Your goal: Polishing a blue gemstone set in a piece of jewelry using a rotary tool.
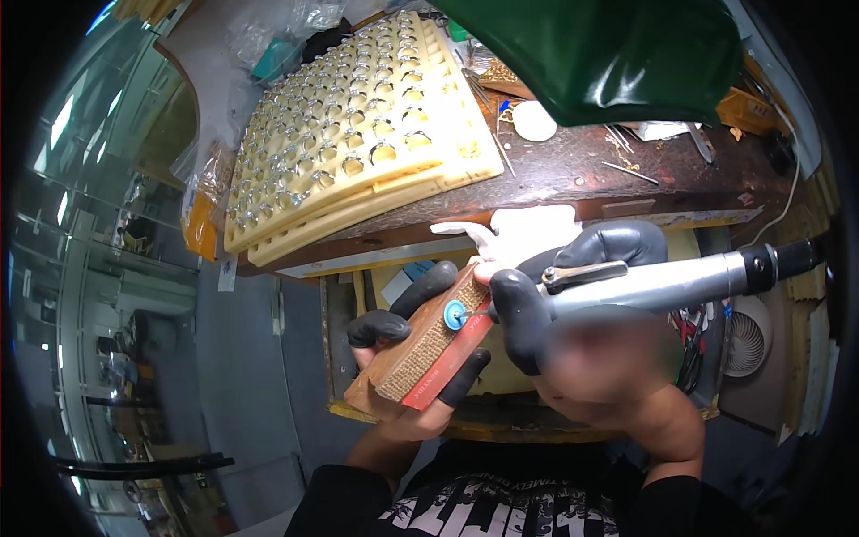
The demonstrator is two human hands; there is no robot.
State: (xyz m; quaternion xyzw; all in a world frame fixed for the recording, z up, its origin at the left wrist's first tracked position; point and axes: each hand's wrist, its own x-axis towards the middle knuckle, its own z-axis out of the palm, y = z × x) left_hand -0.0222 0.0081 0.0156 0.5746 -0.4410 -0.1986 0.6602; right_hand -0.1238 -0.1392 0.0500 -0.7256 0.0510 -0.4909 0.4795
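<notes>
My left hand (pixel 380 329), with black covers on its fingers, grips a wooden block brush (pixel 420 356) from both sides. The brush is tilted, showing a tan, coarse textured strip between brown wood and a red edge. In my right hand (pixel 523 313) is a silver rotary handpiece (pixel 658 285) with a lever on its side. A small blue disc (pixel 455 315) on the handpiece's thin shaft sits against the textured strip; whether it spins I cannot tell. Black covers are on the right fingers too, and part of that hand is blurred.
Cream trays (pixel 385 183) holding many rings stand on the dark wooden bench (pixel 582 170). A green shade (pixel 608 54) hangs over the bench. Behind my hands is a white piece (pixel 537 228) at the bench edge. A drawer (pixel 501 380) lies below, and a fan (pixel 747 336) stands right.
</notes>
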